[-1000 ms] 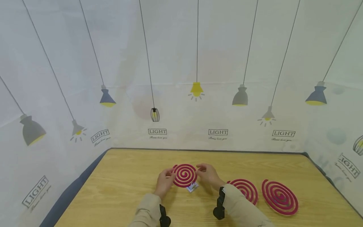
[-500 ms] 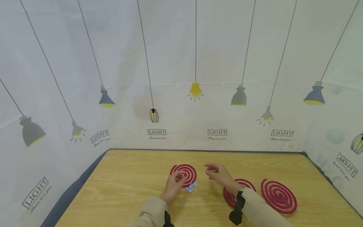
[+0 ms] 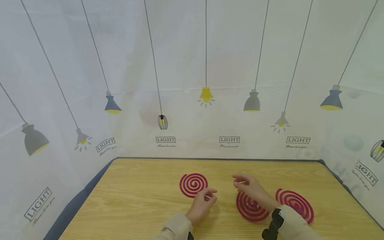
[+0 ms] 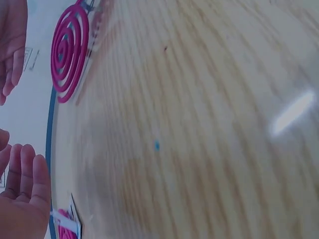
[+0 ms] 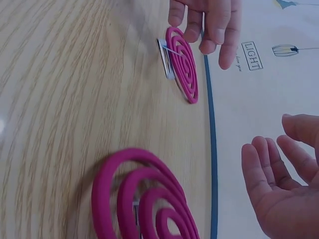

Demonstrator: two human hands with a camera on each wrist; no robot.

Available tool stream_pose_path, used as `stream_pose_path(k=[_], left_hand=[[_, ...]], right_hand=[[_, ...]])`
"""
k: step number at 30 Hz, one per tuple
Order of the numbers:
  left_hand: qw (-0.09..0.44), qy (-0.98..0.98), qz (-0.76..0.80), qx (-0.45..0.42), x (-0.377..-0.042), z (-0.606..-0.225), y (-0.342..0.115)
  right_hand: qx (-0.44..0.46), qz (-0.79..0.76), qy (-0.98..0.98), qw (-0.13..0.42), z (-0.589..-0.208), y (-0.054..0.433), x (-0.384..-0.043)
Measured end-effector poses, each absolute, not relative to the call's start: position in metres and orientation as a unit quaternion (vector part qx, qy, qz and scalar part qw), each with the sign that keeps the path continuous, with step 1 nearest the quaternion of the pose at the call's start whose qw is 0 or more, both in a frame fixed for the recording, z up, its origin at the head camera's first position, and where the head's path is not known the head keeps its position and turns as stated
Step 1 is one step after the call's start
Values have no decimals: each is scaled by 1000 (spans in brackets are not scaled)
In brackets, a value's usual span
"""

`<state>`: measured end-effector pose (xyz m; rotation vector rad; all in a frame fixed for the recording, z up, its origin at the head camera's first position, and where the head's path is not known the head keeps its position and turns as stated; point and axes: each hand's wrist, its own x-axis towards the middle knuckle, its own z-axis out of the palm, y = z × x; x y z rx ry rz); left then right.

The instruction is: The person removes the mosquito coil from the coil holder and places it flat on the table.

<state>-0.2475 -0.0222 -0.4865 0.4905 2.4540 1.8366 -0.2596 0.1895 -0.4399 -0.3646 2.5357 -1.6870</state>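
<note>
Three dark pink spiral mosquito coils lie on the wooden table (image 3: 135, 200): a left coil (image 3: 192, 181), a middle coil (image 3: 252, 206) and a right coil (image 3: 295, 203). My left hand (image 3: 202, 203) hovers at the near right edge of the left coil, fingers loosely bent around nothing. Over the far side of the middle coil is my right hand (image 3: 253, 190), its fingers relaxed and bare in the right wrist view. A small flat whitish piece (image 5: 165, 59) sits against the left coil, hidden by my left hand in the head view. The right forearm partly covers the right coil.
A white cloth backdrop (image 3: 186, 66) printed with hanging lamps stands behind the table and along both sides. Dark blue edging (image 5: 213, 164) runs along the table's far edge. A small blue speck (image 4: 157, 145) is on the tabletop.
Both hands have moved right. The left hand has left the left coil's left edge and crossed its front; the right hand has gone from beside that coil to above the middle one.
</note>
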Motion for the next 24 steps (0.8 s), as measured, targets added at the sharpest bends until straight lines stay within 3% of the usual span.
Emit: stream_pose_path(k=[13, 24], left_hand=[[28, 788, 593, 165, -241, -481, 27], [26, 807, 571, 148, -243, -484, 43]], right_hand=[[-78, -526, 847, 25, -437, 224, -247], [-77, -480, 873, -38, -446, 251, -246]])
